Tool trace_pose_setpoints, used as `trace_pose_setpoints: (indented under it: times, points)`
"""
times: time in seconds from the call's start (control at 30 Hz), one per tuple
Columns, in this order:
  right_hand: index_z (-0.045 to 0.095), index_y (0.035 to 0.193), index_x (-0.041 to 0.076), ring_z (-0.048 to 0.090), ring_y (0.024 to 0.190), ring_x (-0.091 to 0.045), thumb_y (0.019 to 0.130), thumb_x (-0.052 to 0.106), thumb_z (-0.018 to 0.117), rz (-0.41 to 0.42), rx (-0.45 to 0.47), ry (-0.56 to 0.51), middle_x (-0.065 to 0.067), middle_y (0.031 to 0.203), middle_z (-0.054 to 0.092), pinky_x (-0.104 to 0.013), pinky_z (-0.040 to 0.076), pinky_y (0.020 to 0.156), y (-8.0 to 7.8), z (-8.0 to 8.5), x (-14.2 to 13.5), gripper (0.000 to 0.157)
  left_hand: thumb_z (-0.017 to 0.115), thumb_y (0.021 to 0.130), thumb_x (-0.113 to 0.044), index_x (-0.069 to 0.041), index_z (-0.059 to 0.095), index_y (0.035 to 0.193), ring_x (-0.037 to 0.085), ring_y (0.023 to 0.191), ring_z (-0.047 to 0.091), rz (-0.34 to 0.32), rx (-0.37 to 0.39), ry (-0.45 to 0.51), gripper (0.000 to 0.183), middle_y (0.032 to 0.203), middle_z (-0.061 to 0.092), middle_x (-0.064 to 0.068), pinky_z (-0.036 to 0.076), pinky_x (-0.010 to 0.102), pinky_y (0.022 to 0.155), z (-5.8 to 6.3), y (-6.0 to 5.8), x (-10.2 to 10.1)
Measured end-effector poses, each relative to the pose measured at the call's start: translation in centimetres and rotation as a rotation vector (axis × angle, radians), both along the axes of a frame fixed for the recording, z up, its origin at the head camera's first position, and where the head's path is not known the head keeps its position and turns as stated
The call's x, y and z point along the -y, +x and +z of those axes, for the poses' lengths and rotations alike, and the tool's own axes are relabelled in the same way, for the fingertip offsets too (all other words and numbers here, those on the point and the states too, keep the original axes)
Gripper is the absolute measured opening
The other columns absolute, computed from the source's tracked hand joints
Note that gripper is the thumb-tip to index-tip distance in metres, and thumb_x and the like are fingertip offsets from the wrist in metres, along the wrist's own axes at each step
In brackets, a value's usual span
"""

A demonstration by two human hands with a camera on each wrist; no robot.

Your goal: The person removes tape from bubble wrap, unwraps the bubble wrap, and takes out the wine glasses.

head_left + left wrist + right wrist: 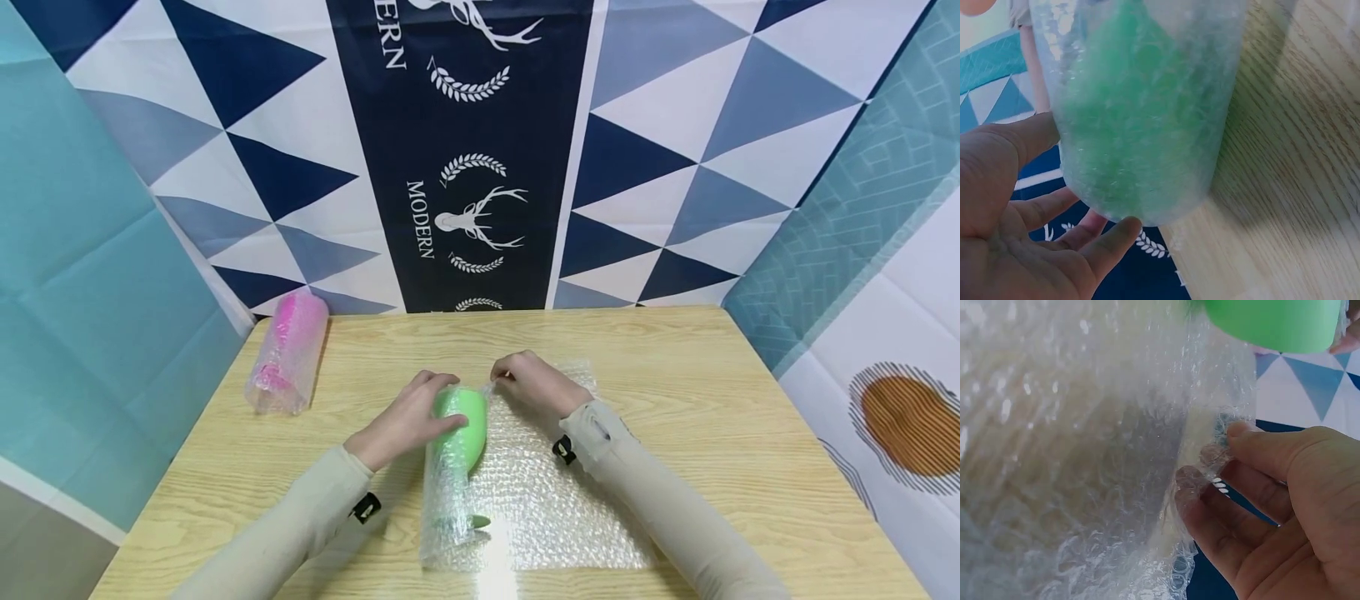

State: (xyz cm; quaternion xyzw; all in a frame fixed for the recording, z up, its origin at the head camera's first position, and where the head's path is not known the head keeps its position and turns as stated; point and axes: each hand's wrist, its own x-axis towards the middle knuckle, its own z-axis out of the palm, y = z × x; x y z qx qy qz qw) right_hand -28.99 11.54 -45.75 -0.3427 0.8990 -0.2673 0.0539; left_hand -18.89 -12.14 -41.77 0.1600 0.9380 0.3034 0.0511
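Note:
A green goblet [472, 429] lies on its side, its bowl toward the far side and its foot toward me. A sheet of bubble wrap [555, 508] lies under it and is folded over its left part. My left hand [408, 421] holds the bowl through the wrap, thumb and fingers spread around it. In the left wrist view, the wrapped goblet [1135, 125] shows blurred green beside the fingers. To the right of the bowl, my right hand [536, 383] pinches the far edge of the wrap. The right wrist view shows the bubble wrap [1085, 456] between thumb and fingers.
A pink item [288, 350] rolled in bubble wrap lies at the far left of the wooden table [675, 375]. Behind the table hangs a patterned cloth [465, 167]; more cloth covers both sides.

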Motion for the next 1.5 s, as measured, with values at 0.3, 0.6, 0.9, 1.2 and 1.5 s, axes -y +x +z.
trace_pose_setpoints:
  times: [0.3, 0.6, 0.9, 1.2, 1.5]
  points:
    - [0.077, 0.107, 0.003, 0.074, 0.101, -0.023, 0.097, 0.001, 0.066, 0.024, -0.012, 0.013, -0.011, 0.107, 0.077, -0.032, 0.061, 0.091, -0.1, 0.2, 0.0, 0.015, 0.081, 0.090, -0.030, -0.009, 0.049, 0.150, 0.033, 0.129, 0.055, 0.034, -0.003, 0.049, 0.072, 0.143, 0.054, 0.016, 0.050, 0.052, 0.108, 0.2, 0.1, 1.4]
    - [0.072, 0.120, -0.001, 0.070, 0.113, -0.029, 0.093, -0.004, 0.066, 0.095, -0.064, 0.038, -0.014, 0.119, 0.074, -0.039, 0.058, 0.100, 1.2, 0.3, 0.6, 0.028, 0.084, 0.086, -0.020, -0.012, 0.063, 0.137, 0.034, 0.133, 0.051, 0.003, -0.122, 0.031, 0.055, 0.143, 0.053, 0.014, 0.047, 0.053, 0.111, 0.6, 0.6, 1.3]
    - [0.076, 0.116, 0.007, 0.069, 0.113, -0.022, 0.096, 0.005, 0.069, 0.154, -0.142, 0.047, -0.007, 0.118, 0.074, -0.034, 0.056, 0.101, 2.5, 0.5, 1.8, 0.021, 0.081, 0.086, -0.004, -0.011, 0.077, 0.110, 0.029, 0.115, 0.064, -0.128, -0.270, -0.035, 0.026, 0.120, 0.070, 0.007, 0.053, 0.046, 0.103, 0.6, 1.1, 0.7]
    - [0.077, 0.105, 0.012, 0.070, 0.096, -0.011, 0.095, 0.005, 0.069, 0.199, -0.186, 0.011, 0.001, 0.102, 0.076, -0.023, 0.059, 0.088, 3.1, 0.2, 2.2, 0.015, 0.078, 0.091, -0.014, -0.007, 0.078, 0.106, 0.023, 0.100, 0.068, -0.162, -0.307, -0.078, 0.017, 0.104, 0.075, 0.005, 0.059, 0.038, 0.093, 0.4, 1.4, 0.5]
    - [0.077, 0.107, 0.010, 0.072, 0.096, -0.014, 0.097, 0.006, 0.067, 0.178, -0.183, 0.022, -0.003, 0.103, 0.077, -0.024, 0.059, 0.088, 3.3, 0.3, 2.2, 0.015, 0.080, 0.090, -0.016, -0.010, 0.080, 0.109, 0.022, 0.096, 0.066, -0.156, -0.348, -0.119, 0.019, 0.102, 0.073, 0.005, 0.060, 0.033, 0.085, 0.4, 1.8, 0.5]
